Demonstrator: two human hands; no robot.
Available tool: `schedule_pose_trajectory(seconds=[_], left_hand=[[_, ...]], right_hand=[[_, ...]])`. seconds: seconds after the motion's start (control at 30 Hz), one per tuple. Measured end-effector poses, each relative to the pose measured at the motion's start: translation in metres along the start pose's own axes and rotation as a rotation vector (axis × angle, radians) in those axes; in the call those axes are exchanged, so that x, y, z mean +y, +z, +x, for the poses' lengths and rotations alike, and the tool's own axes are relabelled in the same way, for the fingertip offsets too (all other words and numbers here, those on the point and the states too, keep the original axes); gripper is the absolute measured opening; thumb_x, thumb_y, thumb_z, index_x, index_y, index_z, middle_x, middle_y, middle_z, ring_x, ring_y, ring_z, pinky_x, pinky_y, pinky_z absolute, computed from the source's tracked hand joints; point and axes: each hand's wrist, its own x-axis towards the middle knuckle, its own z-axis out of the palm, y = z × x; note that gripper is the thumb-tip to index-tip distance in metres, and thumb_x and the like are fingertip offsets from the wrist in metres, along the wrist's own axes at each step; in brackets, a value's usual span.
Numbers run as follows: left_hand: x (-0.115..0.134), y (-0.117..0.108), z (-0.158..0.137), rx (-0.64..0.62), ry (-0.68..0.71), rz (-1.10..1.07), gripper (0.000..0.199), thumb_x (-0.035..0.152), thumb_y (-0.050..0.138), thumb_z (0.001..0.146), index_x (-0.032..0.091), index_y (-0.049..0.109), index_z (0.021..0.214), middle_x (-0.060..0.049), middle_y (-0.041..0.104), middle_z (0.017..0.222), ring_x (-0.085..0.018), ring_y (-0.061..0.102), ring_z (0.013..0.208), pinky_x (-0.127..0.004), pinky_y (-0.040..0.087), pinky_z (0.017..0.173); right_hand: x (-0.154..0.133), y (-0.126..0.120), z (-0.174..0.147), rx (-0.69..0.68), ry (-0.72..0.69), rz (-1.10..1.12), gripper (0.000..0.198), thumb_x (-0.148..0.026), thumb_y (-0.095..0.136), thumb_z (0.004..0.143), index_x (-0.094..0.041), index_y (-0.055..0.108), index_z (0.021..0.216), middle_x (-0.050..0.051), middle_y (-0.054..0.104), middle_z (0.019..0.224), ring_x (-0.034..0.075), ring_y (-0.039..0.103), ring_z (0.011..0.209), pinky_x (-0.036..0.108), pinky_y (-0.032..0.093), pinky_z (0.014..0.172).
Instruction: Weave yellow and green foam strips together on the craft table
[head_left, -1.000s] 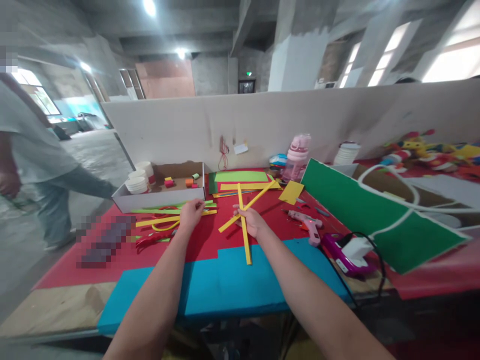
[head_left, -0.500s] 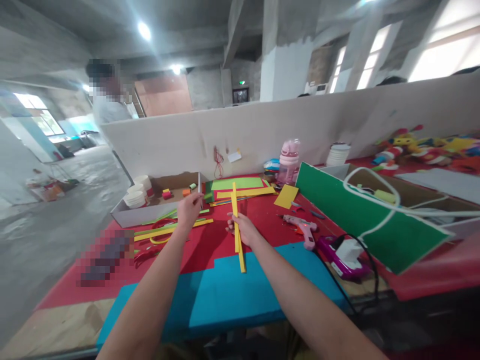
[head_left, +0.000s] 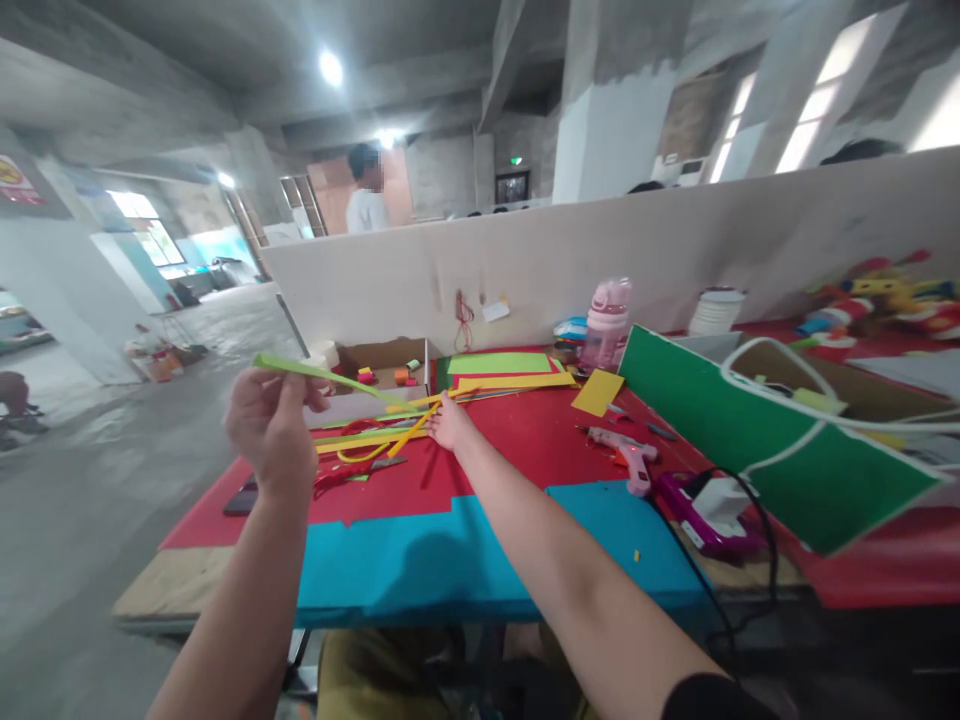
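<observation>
Raised at the left, my left hand [head_left: 274, 425] pinches one end of a light-green strip [head_left: 341, 380]. The strip slants down to the right, its far end close to my right hand [head_left: 448, 422]. That hand is closed on crossed yellow strips [head_left: 409, 436] over the red table covering; which fingers press on them is partly hidden. Beneath lie more green and yellow strips [head_left: 352, 440]. Scissors with red handles [head_left: 341, 478] rest on the red surface below those strips.
A pink glue gun [head_left: 626, 455] lies right of centre, near a purple power strip [head_left: 705, 520] with cables. A green board [head_left: 750, 440] leans against a box. A pink bottle [head_left: 606, 325], a yellow sheet [head_left: 598, 392] and a cardboard box [head_left: 386, 362] stand or lie farther back.
My left hand has come up and left with a green strip in it. My right hand has moved left with the yellow strips, which have tilted. The view has turned left.
</observation>
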Motion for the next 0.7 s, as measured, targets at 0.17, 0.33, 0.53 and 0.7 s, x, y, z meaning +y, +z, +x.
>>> schedule_pose_trajectory(seconds=[0.17,0.33,0.53,0.7], left_hand=[[-0.002,-0.026,-0.007,-0.082,-0.313,-0.187,0.022,0.026,0.071,0.071,0.017,0.054,0.082,0.003,0.06,0.058,-0.009,0.054,0.047,-0.019,0.04,0.043],[-0.055,0.003,-0.032,-0.168,-0.867,-0.412,0.022,0.023,0.067,0.073,0.018,0.046,0.074,0.009,0.044,0.049,-0.003,0.042,0.04,-0.012,0.03,0.038],[-0.132,0.07,-0.091,-0.562,-1.116,-0.23,0.027,0.033,0.07,0.07,0.017,0.048,0.069,0.005,0.05,0.048,-0.005,0.04,0.036,-0.018,0.027,0.037],[-0.165,0.07,-0.12,-0.694,-1.02,-0.266,0.027,0.034,0.072,0.067,0.015,0.052,0.07,0.005,0.049,0.049,-0.005,0.041,0.038,-0.018,0.027,0.04]], right_hand=[[0.006,-0.052,-0.035,0.064,-0.078,-0.099,0.02,-0.028,0.047,0.092,-0.016,0.06,0.083,0.003,0.062,0.076,0.011,0.058,0.063,0.026,0.05,0.072],[-0.019,-0.105,-0.065,-0.262,0.032,-0.024,0.037,-0.037,0.036,0.097,-0.013,0.063,0.088,0.01,0.068,0.086,0.014,0.065,0.07,0.032,0.053,0.075],[-0.019,-0.103,-0.08,-0.466,0.191,-0.093,0.053,-0.057,0.03,0.094,-0.013,0.061,0.093,0.01,0.069,0.081,0.016,0.067,0.068,0.033,0.054,0.071],[-0.009,-0.102,-0.08,-0.407,0.186,-0.126,0.033,-0.04,0.042,0.095,-0.013,0.06,0.089,0.007,0.067,0.074,0.014,0.064,0.059,0.029,0.055,0.061]])
